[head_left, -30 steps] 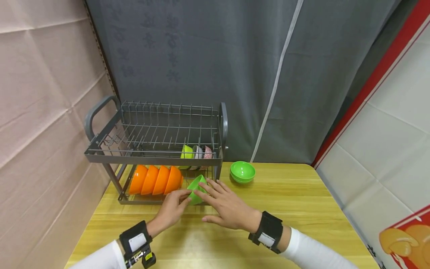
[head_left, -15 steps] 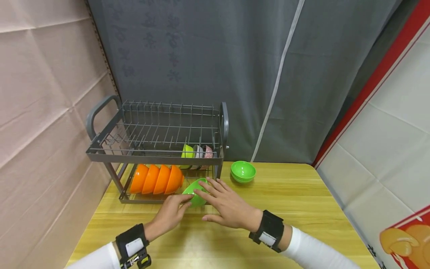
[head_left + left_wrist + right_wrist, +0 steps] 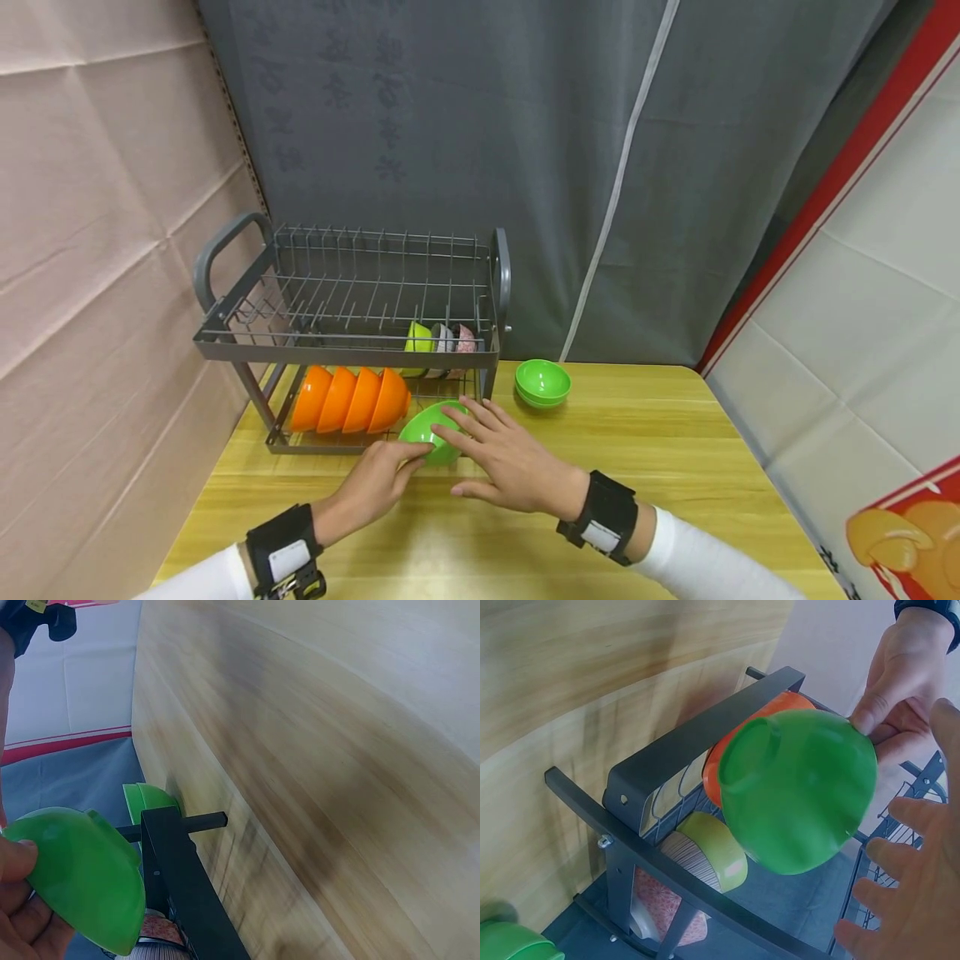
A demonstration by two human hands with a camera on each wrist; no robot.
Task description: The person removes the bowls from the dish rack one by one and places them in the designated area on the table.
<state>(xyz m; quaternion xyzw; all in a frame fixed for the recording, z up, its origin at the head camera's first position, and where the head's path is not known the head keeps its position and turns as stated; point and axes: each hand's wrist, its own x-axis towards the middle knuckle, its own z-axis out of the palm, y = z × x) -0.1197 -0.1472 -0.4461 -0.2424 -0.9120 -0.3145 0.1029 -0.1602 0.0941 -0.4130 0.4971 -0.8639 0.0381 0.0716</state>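
**A:** So where's the green bowl [image 3: 430,431] now? Over the last second it has tipped: it was nearly on edge against the orange bowls [image 3: 349,400], and now its mouth faces more up and it sits a bit further out, at the front of the dish rack [image 3: 345,348], lower shelf. The head camera drifted a little too, so part of that shift is just the view.

**B:** Yeah, I read it as the bowl not settled in the rack's slots yet, more being turned than parked. The left hand [image 3: 380,481] has it pinched at the rim, thumb and fingertips clamped on the edge. The right hand [image 3: 512,463] is spread flat with fingers apart, just beside the bowl on the side away from the orange bowls, gripping nothing.

**A:** The right wrist view helps: you see the bowl from underneath, foot ring and all, hanging in front of the rack's front bar, with the orange bowls right behind it. You also get the small cups [image 3: 705,862] deeper in the rack, which the head view barely shows.

**B:** And only the head view shows the two spare green bowls [image 3: 542,383] stacked on the bench [image 3: 675,450], off to the rack's right side.
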